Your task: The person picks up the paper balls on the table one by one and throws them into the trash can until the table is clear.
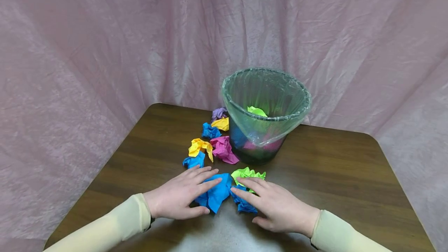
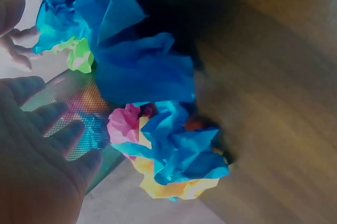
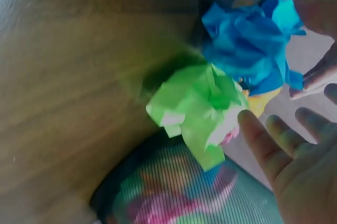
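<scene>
Blue crumpled paper, the large piece (image 1: 219,191), sits near centre on the dark wood-grain worktop (image 1: 332,174), and the left hand (image 1: 178,195) is right at it, fingers spread! Right hand (image 1: 280,207), fingers also spread, beside a smaller crumpled blue paper ball (image 1: 246,202) and crumpled lime-green paper (image 1: 246,173); contact, I cannot tell. Farther off, a black mesh bin (image 1: 255,158), plastic-lined, paper inside; crumpled pink paper (image 1: 224,151) just left.
</scene>
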Motion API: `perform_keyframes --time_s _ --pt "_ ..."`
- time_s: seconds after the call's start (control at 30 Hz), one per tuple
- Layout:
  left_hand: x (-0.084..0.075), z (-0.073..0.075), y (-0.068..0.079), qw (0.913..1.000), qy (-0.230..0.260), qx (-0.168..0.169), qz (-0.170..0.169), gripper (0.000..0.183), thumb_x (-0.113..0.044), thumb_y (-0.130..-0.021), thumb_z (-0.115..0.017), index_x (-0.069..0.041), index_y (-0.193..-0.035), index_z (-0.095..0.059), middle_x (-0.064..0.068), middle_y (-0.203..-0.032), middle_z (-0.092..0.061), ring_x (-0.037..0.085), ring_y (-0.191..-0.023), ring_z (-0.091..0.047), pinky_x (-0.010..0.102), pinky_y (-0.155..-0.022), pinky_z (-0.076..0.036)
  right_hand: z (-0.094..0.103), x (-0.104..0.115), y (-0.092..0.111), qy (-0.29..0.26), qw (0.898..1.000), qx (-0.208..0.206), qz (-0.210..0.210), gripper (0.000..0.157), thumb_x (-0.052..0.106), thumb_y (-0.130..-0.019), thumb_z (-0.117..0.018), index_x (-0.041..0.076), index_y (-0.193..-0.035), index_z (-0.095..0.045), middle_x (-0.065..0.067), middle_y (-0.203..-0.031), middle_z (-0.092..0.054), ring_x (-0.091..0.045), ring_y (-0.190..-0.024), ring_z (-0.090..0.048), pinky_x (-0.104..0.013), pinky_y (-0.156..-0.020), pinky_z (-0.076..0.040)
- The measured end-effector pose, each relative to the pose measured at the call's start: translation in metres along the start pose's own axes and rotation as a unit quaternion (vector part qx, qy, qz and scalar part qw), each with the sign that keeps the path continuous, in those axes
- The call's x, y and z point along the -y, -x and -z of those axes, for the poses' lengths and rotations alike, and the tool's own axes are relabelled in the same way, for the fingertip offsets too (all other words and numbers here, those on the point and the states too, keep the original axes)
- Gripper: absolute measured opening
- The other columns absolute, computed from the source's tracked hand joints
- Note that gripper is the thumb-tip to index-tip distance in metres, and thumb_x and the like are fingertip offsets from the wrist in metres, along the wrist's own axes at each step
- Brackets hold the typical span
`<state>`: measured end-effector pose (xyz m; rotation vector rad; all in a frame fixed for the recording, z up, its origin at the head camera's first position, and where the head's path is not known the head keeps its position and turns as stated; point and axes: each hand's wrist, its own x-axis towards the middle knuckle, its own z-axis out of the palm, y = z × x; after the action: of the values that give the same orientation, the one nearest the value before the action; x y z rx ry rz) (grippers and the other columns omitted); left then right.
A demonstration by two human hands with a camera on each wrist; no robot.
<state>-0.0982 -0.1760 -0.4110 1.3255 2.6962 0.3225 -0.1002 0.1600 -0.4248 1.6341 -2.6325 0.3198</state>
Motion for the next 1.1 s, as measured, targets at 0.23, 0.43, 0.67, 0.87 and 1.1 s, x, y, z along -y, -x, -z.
perform_keyframes --time_s 0.23,0.43,0.67,0.87,1.1 --pt "0.002 -0.006 0.006 0.9998 0.01 0.0 0.018 0.081 -0.059 -0.098 -0.059 -0.023 -0.164 -0.028 -0.005 -0.17 -0.015 0.028 -0.155 -0.017 0.056 -0.122 -0.018 -0.017 0.003 -0.006 0.016 1.0 0.018 0.0 0.103 0.033 -0.083 -0.086 0.025 -0.165 -0.023 -0.005 -0.163 -0.034 -0.024 -0.136 -0.047 -0.043 -0.099 -0.053" --pt "0.002 -0.008 0.008 0.9997 0.017 0.003 0.02 0.08 -0.059 -0.098 -0.058 -0.021 -0.163 -0.03 -0.004 -0.17 -0.016 0.027 -0.155 -0.017 0.056 -0.122 -0.018 -0.031 0.004 -0.008 0.032 0.999 0.023 0.008 0.091 0.029 -0.086 -0.085 0.017 -0.161 -0.035 -0.004 -0.156 -0.045 -0.021 -0.126 -0.053 -0.037 -0.092 -0.056" --pt "0.0 -0.009 0.008 0.9997 0.016 0.008 0.015 0.079 -0.06 -0.099 -0.055 -0.021 -0.163 -0.031 -0.003 -0.17 -0.017 0.028 -0.155 -0.019 0.057 -0.121 -0.02 -0.034 0.003 -0.006 -0.019 0.998 0.06 -0.023 0.078 0.027 -0.091 -0.08 0.016 -0.157 -0.042 -0.002 -0.15 -0.051 -0.02 -0.122 -0.055 -0.038 -0.09 -0.058" --pt "0.0 -0.011 0.005 0.9999 0.012 0.007 0.007 0.079 -0.062 -0.099 -0.054 -0.021 -0.163 -0.031 -0.002 -0.17 -0.018 0.028 -0.154 -0.02 0.056 -0.121 -0.021 -0.036 0.003 -0.003 -0.035 0.997 0.07 -0.026 0.059 0.028 -0.092 -0.079 0.017 -0.146 -0.055 -0.005 -0.148 -0.051 -0.022 -0.122 -0.057 -0.041 -0.096 -0.055" --pt "-0.001 -0.014 0.002 0.9999 0.014 0.009 -0.001 0.08 -0.062 -0.099 -0.054 -0.02 -0.163 -0.031 0.002 -0.169 -0.022 0.03 -0.154 -0.021 0.057 -0.12 -0.024 -0.042 0.003 -0.003 -0.021 1.0 0.021 0.001 0.034 0.023 -0.093 -0.077 0.016 -0.124 -0.067 0.003 -0.121 -0.062 -0.013 -0.102 -0.06 -0.031 -0.086 -0.056"
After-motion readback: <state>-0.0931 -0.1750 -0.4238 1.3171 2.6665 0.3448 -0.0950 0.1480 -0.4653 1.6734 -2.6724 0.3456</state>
